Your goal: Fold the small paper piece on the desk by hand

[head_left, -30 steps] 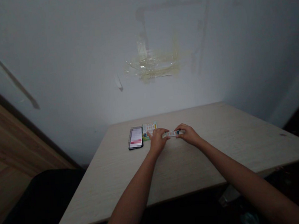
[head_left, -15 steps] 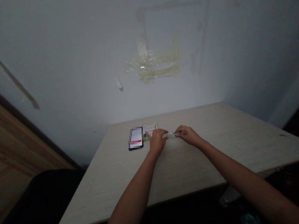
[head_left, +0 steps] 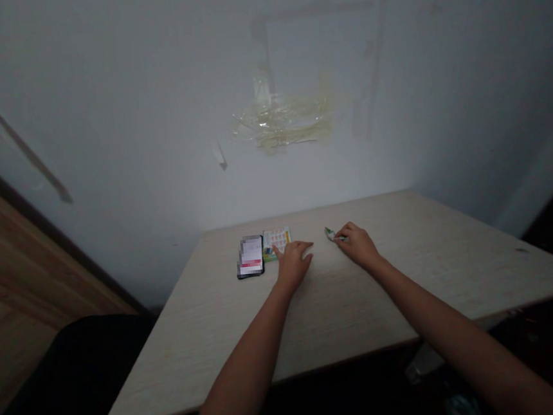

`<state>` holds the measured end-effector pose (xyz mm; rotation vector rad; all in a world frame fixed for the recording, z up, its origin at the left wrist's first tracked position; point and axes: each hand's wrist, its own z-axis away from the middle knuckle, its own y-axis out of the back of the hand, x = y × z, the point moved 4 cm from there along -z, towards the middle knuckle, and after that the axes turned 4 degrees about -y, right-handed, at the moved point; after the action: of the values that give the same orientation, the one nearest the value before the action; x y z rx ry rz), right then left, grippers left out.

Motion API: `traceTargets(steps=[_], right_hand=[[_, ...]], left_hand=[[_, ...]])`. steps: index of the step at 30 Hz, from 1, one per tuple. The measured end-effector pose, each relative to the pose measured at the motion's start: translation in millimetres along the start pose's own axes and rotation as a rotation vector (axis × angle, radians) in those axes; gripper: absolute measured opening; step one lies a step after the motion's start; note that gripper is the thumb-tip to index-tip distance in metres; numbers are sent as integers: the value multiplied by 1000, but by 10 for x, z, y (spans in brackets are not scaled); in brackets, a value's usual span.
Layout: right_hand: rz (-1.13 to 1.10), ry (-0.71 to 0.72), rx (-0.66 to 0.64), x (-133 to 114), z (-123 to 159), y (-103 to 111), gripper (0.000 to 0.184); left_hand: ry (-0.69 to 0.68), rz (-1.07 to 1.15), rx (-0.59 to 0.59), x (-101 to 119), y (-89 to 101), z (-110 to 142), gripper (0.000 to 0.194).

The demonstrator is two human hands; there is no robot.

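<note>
Printed card [head_left: 330,234], perhaps folded, we handle pinched in our right hand [head_left: 357,244], left hand [head_left: 293,262] fingers spread; any next move needs steadiness.

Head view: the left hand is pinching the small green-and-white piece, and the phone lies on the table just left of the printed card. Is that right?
Not quite: the head view shows the right hand pinching the small green-and-white piece. The phone does lie on the table just left of the printed card.
</note>
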<state>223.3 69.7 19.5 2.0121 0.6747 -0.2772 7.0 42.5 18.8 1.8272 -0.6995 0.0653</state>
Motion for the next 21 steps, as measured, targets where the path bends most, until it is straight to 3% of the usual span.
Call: traceTargets(steps=[9, 21], right_hand=[[330, -139, 116, 259, -43, 143, 21], [413, -185, 116, 367, -41, 132, 20]], left_hand=[[3, 7, -5, -36, -22, 17, 27], [32, -46, -4, -52, -31, 15, 26]])
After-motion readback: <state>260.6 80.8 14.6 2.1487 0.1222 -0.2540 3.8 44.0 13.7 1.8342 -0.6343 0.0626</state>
